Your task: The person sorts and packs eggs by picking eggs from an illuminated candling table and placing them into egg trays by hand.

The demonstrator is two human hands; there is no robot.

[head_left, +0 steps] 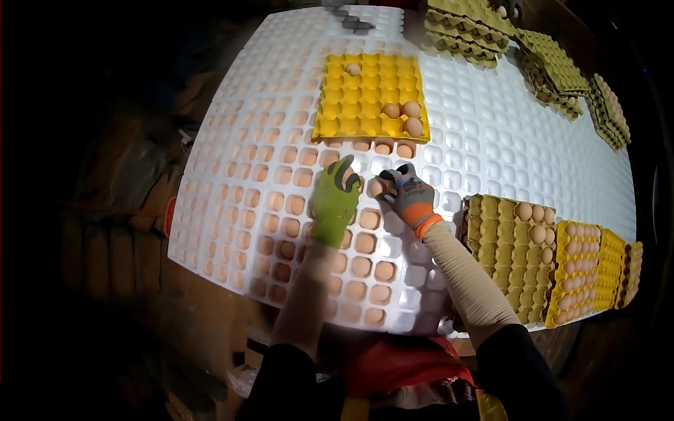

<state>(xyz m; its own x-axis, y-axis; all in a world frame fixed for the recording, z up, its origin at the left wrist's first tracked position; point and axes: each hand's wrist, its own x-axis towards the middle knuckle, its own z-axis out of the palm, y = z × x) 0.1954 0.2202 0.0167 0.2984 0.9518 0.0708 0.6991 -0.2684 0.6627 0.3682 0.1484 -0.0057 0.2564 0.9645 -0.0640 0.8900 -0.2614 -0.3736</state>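
Note:
My left hand (335, 202), in a green glove with dark fingertips, is curled around an egg (349, 179) low over the white foam tray (390, 247). Its fingers partly hide that egg. Just to the right, my right hand (409, 192), in a grey and orange glove, pinches another egg (377, 187) at a cell of the same tray. Whether either egg touches the bottom of its cell, I cannot tell. Brown eggs fill the cells to the left and below my hands. Beyond them, a yellow egg tray (368, 90) lies on the foam with several eggs in it.
A tan egg tray (502, 256) holding several eggs lies at the right, beside a yellow tray full of eggs (577, 266). Stacked egg trays (469, 31) stand along the far right edge. Red cloth (400, 365) shows at the near edge.

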